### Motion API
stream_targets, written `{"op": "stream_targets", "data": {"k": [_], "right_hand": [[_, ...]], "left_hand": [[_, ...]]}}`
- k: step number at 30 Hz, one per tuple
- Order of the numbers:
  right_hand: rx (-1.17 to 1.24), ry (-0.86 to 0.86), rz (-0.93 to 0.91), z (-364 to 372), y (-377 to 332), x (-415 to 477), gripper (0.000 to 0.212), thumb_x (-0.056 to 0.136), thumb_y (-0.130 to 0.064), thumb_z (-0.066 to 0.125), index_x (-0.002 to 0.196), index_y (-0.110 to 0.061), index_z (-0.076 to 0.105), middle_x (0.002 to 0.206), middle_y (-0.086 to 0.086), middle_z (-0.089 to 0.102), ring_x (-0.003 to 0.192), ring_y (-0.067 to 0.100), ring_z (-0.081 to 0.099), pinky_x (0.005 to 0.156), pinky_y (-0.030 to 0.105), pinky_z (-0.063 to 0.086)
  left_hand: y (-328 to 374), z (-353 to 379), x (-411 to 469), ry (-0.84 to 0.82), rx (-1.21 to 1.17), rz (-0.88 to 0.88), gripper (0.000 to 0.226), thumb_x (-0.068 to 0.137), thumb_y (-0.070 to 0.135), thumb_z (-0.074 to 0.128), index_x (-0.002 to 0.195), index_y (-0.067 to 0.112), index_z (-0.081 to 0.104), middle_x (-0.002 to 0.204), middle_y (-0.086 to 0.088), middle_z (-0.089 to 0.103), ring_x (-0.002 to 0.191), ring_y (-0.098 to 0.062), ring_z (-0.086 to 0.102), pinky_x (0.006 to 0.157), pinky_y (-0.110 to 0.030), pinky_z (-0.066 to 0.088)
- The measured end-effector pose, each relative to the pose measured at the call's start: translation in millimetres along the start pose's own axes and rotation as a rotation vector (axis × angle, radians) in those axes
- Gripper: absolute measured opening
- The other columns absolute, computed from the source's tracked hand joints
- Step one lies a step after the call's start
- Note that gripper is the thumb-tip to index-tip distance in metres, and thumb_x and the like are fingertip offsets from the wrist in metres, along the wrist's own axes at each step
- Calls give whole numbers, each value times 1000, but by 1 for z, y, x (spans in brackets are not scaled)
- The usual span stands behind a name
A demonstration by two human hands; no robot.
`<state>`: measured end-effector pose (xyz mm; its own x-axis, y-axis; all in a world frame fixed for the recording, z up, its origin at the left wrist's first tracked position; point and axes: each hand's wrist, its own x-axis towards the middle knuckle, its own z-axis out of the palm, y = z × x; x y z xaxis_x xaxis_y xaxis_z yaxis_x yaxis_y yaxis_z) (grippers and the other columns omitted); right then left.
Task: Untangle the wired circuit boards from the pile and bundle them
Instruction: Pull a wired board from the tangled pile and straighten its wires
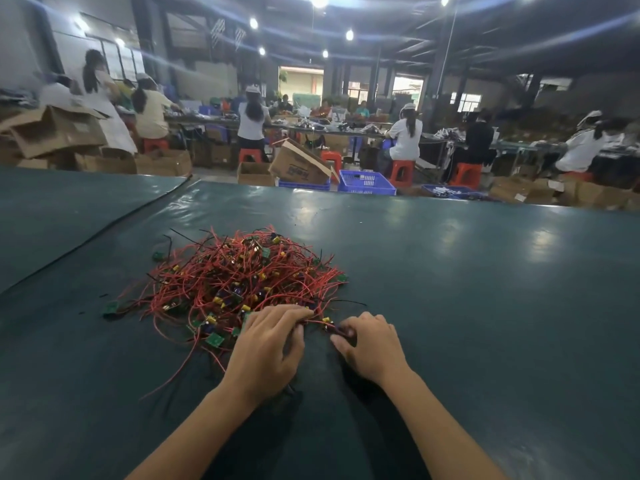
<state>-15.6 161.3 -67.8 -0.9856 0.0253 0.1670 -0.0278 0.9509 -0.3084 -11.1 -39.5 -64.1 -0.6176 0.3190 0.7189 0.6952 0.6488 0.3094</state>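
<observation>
**Factory hall, head view.** Beyond the far edge of the dark green table point(485, 289), seated workers point(408, 133) occupy orange stools point(401, 171) among cardboard cartons point(301, 164) and a blue crate point(367, 183).

**Progress.** The pile point(239, 278) of red-wired circuit boards point(214, 339) lies at the middle of the table as one dense tangle, with a few boards, such as the stray board point(111, 308), trailing off its left margin. No separated or tied bundle can be seen anywhere on the surface. The task is therefore judged to be at or near its start: nearly all the untangling, and all the bundling, is left to do.

**Hands and workpiece.** Both hands work at the near edge of the pile, side by side but not touching each other.
- The left hand point(270, 344) lies palm down over the fringe of the tangle. Its fingers are curled and appear to grip a red lead point(315, 322) together with neighbouring strands.
- The right hand point(372, 344) sits just beside the pile on the bare table. Its thumb and curled fingers pinch the other end of that lead, where small dark and yellow components are attached.
- The lead spans the short gap between the two hands.

The bulk of the pile lies beyond the hands and to their left. Whether the lead is free of the tangle cannot be told.
</observation>
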Motion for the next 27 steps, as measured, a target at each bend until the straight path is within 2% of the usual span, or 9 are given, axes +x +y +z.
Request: {"op": "stream_targets", "data": {"k": [4,8,10,13,16,18,20,24,27], "right_hand": [[-89,134,103,-3,2,-17,26,103,-34,43,112,-22,64,112,0,58,105,21,54,86,32,39],[16,409,194,-12,7,-33,20,102,-25,48,108,-13,63,110,5,54,94,26,53,76,34,41],[86,607,149,-17,5,-40,8,96,-15,61,95,-9,66,98,7,59,84,30,55,70,36,40],[87,847,76,-22,0,-49,3,89,-8,69,88,-8,66,83,3,65,74,29,56,70,34,39],[287,965,49,-26,-7,-57,11,96,-17,59,93,-9,65,77,-5,62,74,18,47,72,25,32],[472,967,-4,-28,-16,-63,19,98,-26,51,94,-12,63,75,-15,54,74,8,41,70,14,34],[607,903,-50,-25,-25,-67,16,100,-30,49,95,-20,61,74,-21,50,72,8,44,67,6,37],[651,620,-99,-12,-27,-70,16,96,-34,49,94,-27,63,72,-20,52,73,11,53,66,19,44],[494,590,-155,-7,-23,-71,16,94,-31,56,94,-21,68,73,-25,52,73,4,51,70,24,42]], "left_hand": [[18,11,-3,-178,-114,-30,19,93,19,56,107,18,68,99,9,68,90,-7,60,79,-26,47],[31,15,7,-205,-680,-527,19,99,13,52,98,12,70,84,-2,73,69,-14,66,63,-21,50],[31,17,5,-142,-829,-635,25,101,14,47,97,9,71,83,-8,73,67,-18,65,60,-24,49],[30,18,-3,-156,-821,-587,28,101,20,45,96,10,71,82,-9,73,68,-21,66,64,-29,53],[32,19,-10,-231,-769,-476,34,97,35,43,95,15,71,83,-3,73,72,-19,67,68,-29,56],[35,18,-11,-253,-752,-414,40,96,47,41,99,19,70,86,1,73,74,-15,67,68,-23,53],[39,17,-11,-227,-777,-378,41,96,52,44,109,22,67,90,2,73,75,-14,68,68,-19,51],[51,17,-10,-52,-922,-401,54,95,54,45,126,12,54,90,-1,73,68,-16,66,62,-20,49],[50,16,-6,124,-1033,-521,36,91,42,51,113,17,64,77,-5,70,57,-14,60,54,-22,49]]}}
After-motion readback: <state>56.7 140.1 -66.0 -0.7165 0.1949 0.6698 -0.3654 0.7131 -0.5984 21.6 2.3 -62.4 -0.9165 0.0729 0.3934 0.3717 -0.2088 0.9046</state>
